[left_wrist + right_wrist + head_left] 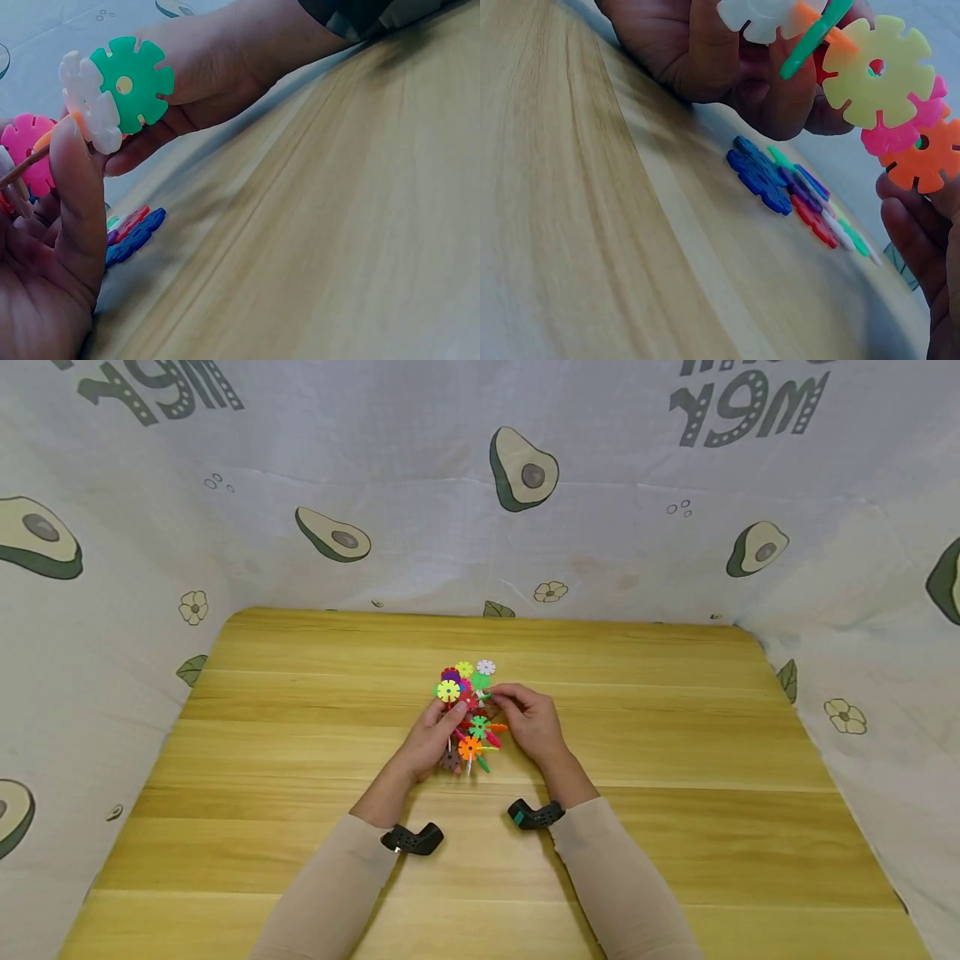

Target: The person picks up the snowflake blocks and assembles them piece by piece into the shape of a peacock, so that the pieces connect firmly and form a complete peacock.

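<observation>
A cluster of interlocked plastic snowflake discs (470, 748) in many colours stands close over the wooden table. My left hand (429, 742) grips it from the left, with the thumb along the near side, as the left wrist view also shows. From the other side, the thumb and index finger of my right hand (531, 724) pinch a green disc (139, 86) at the cluster's right edge. Beside that green disc sits a white disc (91, 105). A pale yellow disc (877, 71) and an orange disc (926, 154) face the right wrist camera. Part of the cluster is hidden behind my left fingers.
Loose discs lie on the table just beyond the hands, among them a blue disc (757, 180) and a red disc (814, 221). The wooden table (675, 735) backs onto a white avocado-print cloth (420, 468). Dark bands (412, 839) circle both wrists.
</observation>
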### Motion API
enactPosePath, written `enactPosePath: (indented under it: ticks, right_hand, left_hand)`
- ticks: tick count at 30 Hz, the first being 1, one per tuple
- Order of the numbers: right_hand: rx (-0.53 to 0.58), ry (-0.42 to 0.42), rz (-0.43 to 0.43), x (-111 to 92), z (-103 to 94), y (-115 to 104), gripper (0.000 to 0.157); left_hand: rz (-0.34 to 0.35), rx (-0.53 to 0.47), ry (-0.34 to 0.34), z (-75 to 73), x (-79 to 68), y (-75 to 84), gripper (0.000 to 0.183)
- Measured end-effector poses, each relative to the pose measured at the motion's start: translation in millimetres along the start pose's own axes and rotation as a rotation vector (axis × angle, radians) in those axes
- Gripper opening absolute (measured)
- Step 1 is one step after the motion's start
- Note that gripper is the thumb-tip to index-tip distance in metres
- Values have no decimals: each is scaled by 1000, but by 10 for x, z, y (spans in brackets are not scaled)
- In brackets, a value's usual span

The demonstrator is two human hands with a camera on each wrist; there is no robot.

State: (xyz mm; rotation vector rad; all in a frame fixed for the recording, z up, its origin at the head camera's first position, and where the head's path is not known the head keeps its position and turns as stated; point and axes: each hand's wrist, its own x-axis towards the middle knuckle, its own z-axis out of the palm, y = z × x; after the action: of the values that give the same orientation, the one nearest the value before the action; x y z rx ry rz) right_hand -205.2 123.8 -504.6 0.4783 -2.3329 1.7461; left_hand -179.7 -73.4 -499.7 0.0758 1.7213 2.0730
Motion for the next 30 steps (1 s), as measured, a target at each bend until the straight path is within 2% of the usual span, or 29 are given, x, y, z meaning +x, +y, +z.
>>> enactPosePath:
  ticks: [6, 13, 17, 21, 23, 26, 30]
  right_hand:
    - [8, 2, -5, -10, 2, -3, 15]
    - [58, -24, 19, -19, 16, -26, 16]
    - [103, -21, 59, -22, 21, -5, 19]
    - [126, -20, 93, -15, 36, 10, 26]
    - [54, -21, 112, -9, 47, 19, 27]
    - [-153, -52, 118, -1, 61, 41, 23]
    - [-406, -143, 69, 3, 79, 43, 24]
  left_hand:
    - [27, 43, -6, -13, -4, -11, 44]
    - [9, 62, -15, -21, 2, -12, 45]
    - [14, 12, -18, -16, 13, -13, 43]
    - [51, -100, 3, 0, 12, -18, 40]
    - [72, -166, 38, 9, 9, -21, 36]
    - [110, -260, 129, 24, 2, -19, 34]
    - [173, -346, 225, 16, 9, -17, 47]
